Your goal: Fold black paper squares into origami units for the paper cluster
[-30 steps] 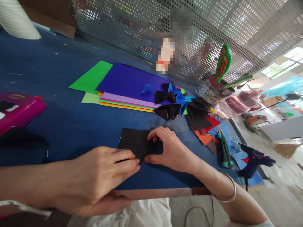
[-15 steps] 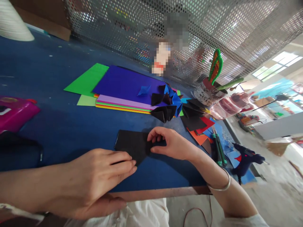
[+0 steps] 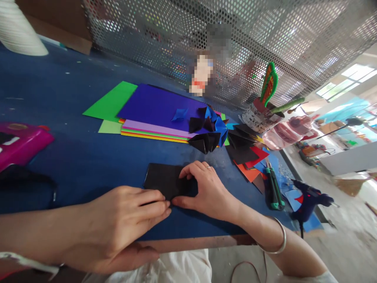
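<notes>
A folded piece of black paper (image 3: 160,177) lies flat on the blue table close to its front edge. My left hand (image 3: 126,222) rests with stretched fingers flat on the paper's lower edge, the thumb apart near the table edge. From the right, my right hand (image 3: 206,188) curls its fingers over the paper's right part. Its thumb touches the lower corner beside my left fingertips, so the right end is partly covered. Beyond my hands, folded black paper pieces (image 3: 204,142) and folded blue paper pieces (image 3: 220,129) lie grouped.
Stacked coloured sheets (image 3: 156,106) lie behind the hands. Loose paper pieces (image 3: 244,151), a green-handled cutter (image 3: 274,186) and a glue gun (image 3: 309,200) are at right. A pen pot (image 3: 259,114) and pink bottle (image 3: 284,133) stand by the mesh panel (image 3: 165,43). A magenta object (image 3: 23,141) sits at left.
My right hand has moved left and down along the paper, its thumb now close to my left fingertips. My left hand has stayed in place on the paper.
</notes>
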Demonstrator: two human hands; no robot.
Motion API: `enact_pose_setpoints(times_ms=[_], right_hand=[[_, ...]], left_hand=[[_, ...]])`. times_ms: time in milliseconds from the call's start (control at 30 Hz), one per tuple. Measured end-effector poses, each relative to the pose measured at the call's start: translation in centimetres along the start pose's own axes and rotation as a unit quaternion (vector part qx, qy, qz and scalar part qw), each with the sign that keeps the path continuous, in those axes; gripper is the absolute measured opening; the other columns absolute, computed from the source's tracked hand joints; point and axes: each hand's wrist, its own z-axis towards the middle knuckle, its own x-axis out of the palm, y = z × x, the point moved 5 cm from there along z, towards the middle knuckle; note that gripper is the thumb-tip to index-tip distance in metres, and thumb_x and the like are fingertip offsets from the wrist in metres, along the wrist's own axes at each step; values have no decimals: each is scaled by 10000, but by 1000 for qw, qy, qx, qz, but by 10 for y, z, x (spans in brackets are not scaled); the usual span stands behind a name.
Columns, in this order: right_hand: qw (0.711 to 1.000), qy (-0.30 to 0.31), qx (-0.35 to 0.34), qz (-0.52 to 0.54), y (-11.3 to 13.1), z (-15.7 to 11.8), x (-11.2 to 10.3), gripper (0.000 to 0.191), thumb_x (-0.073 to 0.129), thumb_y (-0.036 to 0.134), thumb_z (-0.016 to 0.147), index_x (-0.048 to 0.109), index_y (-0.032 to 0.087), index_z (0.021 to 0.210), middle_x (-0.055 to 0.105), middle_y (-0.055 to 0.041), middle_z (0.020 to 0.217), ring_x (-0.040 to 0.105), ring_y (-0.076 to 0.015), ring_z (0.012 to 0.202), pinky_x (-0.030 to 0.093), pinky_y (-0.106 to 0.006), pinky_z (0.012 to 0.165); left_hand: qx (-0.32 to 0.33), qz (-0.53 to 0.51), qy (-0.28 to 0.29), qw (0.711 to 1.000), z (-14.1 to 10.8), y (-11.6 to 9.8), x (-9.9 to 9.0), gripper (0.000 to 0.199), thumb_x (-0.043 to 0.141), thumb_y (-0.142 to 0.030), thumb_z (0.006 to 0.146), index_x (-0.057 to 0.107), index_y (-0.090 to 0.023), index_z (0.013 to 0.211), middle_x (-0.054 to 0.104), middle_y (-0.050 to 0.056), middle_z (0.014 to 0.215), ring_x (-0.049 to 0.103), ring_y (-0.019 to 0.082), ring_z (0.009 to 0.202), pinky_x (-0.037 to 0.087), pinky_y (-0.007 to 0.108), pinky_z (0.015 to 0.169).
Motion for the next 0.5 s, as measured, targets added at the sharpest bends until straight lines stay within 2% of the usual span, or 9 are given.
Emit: enact_pose_setpoints(times_ms=[167, 267, 433, 500], right_hand=[[997, 30, -19, 64, -9, 4, -7, 400, 962, 127, 784, 703, 219, 1075, 713, -6, 1051, 662, -203, 1001, 517, -378, 933], [993, 53, -31, 99, -17, 8, -14, 350, 851, 20, 819, 715, 216, 1074, 730, 4, 1033, 669, -178, 954, 536, -342, 884], [988, 80, -44, 126, -24, 10, -17, 355, 671, -40, 854, 730, 222, 1085, 757, 0, 1044, 680, -161, 931, 558, -329, 869], [988, 58, -52, 132, -28, 11, -15, 359, 622, -19, 889, 723, 225, 1133, 760, -13, 1078, 681, -161, 922, 563, -325, 853]], left_hand=[[24, -31, 4, 999, -1, 2, -2, 423, 475, -389, 1159, 737, -172, 1411, 864, 79, 1255, 771, 263, 1190, 623, 338, 969], [19, -25, -4, 1000, -5, 4, 6, 403, 549, -394, 1115, 748, -187, 1398, 858, 85, 1284, 768, 267, 1220, 632, 334, 978], [1, -16, -11, 1000, -8, 4, 13, 443, 662, -376, 1020, 745, -201, 1418, 861, 92, 1240, 771, 275, 1212, 656, 344, 980], [-4, -19, -2, 1000, -7, 4, 9, 429, 652, -356, 1029, 745, -214, 1423, 862, 85, 1242, 775, 272, 1209, 657, 337, 979]])
